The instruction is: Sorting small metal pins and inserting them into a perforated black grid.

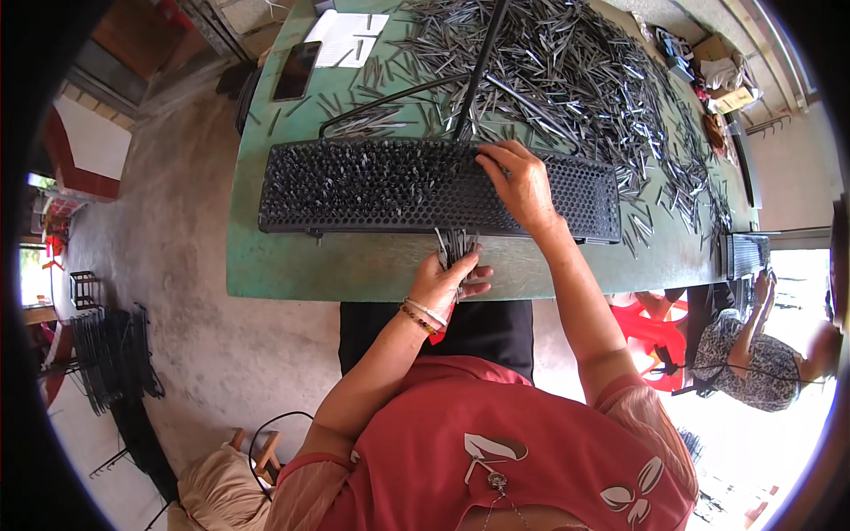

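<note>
A long black rack [549, 199] with rows of round holes stands on the green table. Thin pieces [354, 177] fill the holes of its left part, while bare holes show on the right. My left hand [445, 281], just below the rack's near edge, is closed around a bunch of thin dark metal strips [455, 243]. My right hand [524, 186] is over the rack, beside the edge of the filled part. Its thumb and forefinger are brought together at the holes; whatever they pinch is too small or hidden to make out.
A large heap of loose dark strips [575, 71] covers the far side of the green table [266, 265]. Black rods [478, 75] rise behind the rack. A dark tablet-like device [297, 71] and paper [341, 31] lie far left. Another person [753, 354] works at a similar rack, right.
</note>
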### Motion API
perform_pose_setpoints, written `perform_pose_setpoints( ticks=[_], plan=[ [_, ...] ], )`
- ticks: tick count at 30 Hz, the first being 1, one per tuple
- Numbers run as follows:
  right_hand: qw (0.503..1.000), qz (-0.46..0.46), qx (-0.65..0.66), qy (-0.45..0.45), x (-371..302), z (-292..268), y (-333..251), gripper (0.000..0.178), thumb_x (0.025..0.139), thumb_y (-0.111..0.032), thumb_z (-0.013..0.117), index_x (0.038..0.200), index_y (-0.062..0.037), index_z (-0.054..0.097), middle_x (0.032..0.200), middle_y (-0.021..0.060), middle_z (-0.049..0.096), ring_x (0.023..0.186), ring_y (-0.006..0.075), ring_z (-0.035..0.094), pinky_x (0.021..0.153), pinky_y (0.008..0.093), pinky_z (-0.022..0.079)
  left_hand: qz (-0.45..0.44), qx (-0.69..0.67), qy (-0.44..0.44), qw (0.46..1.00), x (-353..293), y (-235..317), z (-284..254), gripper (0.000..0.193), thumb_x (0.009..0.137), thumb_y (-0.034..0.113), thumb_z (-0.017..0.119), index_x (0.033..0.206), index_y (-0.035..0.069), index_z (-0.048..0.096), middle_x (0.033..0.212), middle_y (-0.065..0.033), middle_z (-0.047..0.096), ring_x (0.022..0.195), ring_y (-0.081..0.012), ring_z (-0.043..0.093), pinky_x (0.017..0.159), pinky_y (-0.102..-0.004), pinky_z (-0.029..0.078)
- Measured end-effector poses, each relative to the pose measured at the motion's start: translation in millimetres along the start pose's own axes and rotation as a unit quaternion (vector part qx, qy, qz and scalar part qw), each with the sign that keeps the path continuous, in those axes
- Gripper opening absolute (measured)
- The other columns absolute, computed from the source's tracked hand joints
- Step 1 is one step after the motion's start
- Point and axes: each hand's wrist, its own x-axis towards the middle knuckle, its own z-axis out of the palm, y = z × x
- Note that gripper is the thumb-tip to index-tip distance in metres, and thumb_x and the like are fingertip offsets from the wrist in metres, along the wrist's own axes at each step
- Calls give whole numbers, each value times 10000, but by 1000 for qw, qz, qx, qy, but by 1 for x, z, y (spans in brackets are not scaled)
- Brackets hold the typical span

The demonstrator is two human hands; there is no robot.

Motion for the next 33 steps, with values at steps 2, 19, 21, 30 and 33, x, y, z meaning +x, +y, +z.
perform_pose_setpoints(
  ticks=[2,19,21,30,33],
  plan=[
    [999,-32,0,15,-1,2,3,157,797,-92,657,934,-14,661,906,123,609,753,294,613,664,339,494,8,-2,5,1000,0,0,-1,205,881,124,591,1058,21,581,959,-45,607,836,-198,638,666,-327,568],
    [903,218,295,-223,-43,-23,-41,188,818,-163,683,858,20,675,752,46,615,684,76,558,592,252,450,97,2,-8,995,-3,9,4,224,900,138,568,1088,16,561,998,-56,606,914,-207,629,741,-341,563],
    [900,230,296,-222,-45,-24,-41,192,824,-158,675,881,25,669,773,55,629,697,80,569,606,246,457,109,29,-18,993,-5,10,6,226,903,145,564,1086,12,561,1000,-67,605,945,-221,624,750,-356,563],
    [935,256,247,-11,-18,-18,-28,211,858,-138,635,975,37,644,817,58,668,756,79,587,698,216,475,55,-15,20,998,-4,6,2,263,905,179,561,1105,8,563,984,-75,580,933,-231,627,746,-364,561],
    [969,178,167,36,-9,-7,-14,195,852,-132,640,981,13,648,827,65,671,746,83,591,692,228,474,39,-15,15,999,-5,3,4,255,906,188,566,1074,-3,577,943,-67,577,870,-221,635,698,-355,572]
  ],
)
